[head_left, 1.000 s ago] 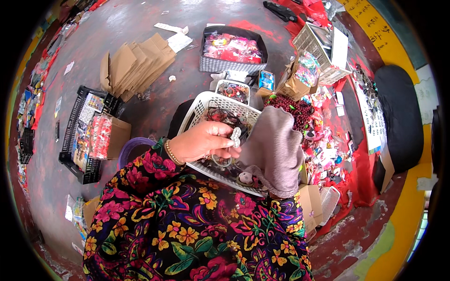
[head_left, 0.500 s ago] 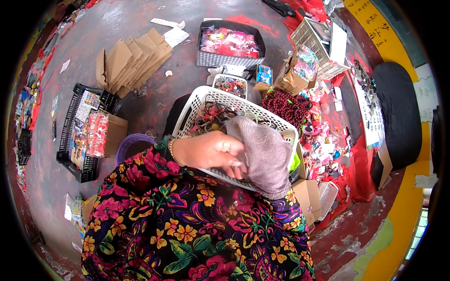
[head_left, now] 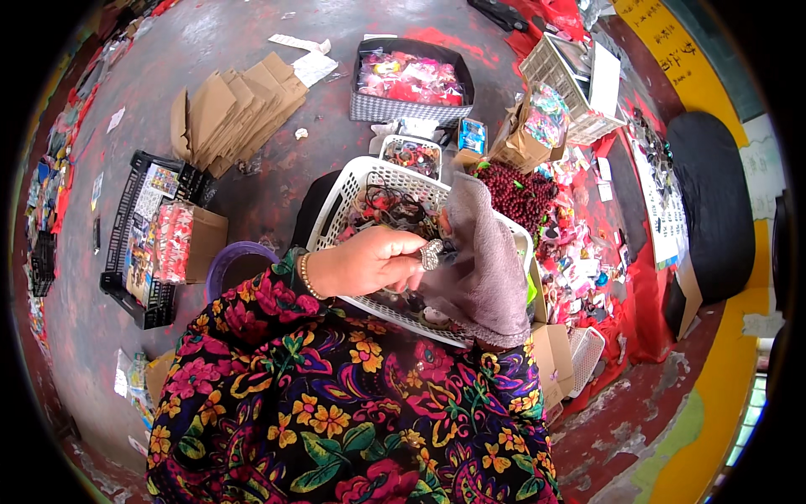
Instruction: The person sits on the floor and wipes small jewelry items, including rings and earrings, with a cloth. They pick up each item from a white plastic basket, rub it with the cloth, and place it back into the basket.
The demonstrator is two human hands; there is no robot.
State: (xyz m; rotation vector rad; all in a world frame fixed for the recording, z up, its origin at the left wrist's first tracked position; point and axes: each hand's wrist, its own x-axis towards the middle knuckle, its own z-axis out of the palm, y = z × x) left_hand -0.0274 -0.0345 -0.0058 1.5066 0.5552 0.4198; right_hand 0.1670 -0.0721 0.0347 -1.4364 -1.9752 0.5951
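My left hand (head_left: 374, 262) is closed over the white basket, pinching a small silvery, patterned ornament (head_left: 431, 254) between thumb and fingers. A greyish-mauve cloth (head_left: 483, 269) drapes over my right hand and hides it almost wholly; the cloth hangs upright just right of the ornament. Beneath both hands, the white perforated plastic basket (head_left: 332, 202) sits at my lap. Dark cords, hair ties and other small trinkets (head_left: 390, 206) lie tangled in it. Whether cloth and ornament touch, I cannot tell.
Ahead stand a small white basket (head_left: 411, 158) and a grey woven bin (head_left: 411, 109) of pink packets. Dark red beads (head_left: 512, 193) and scattered trinkets lie right. Flattened cartons (head_left: 239, 109), a black crate (head_left: 138, 286) and a purple tub (head_left: 231, 260) are left.
The cloth has moved right, away from my left hand, and stands more upright. The silvery ornament now shows in my left fingers, which were blurred and partly beside the cloth before.
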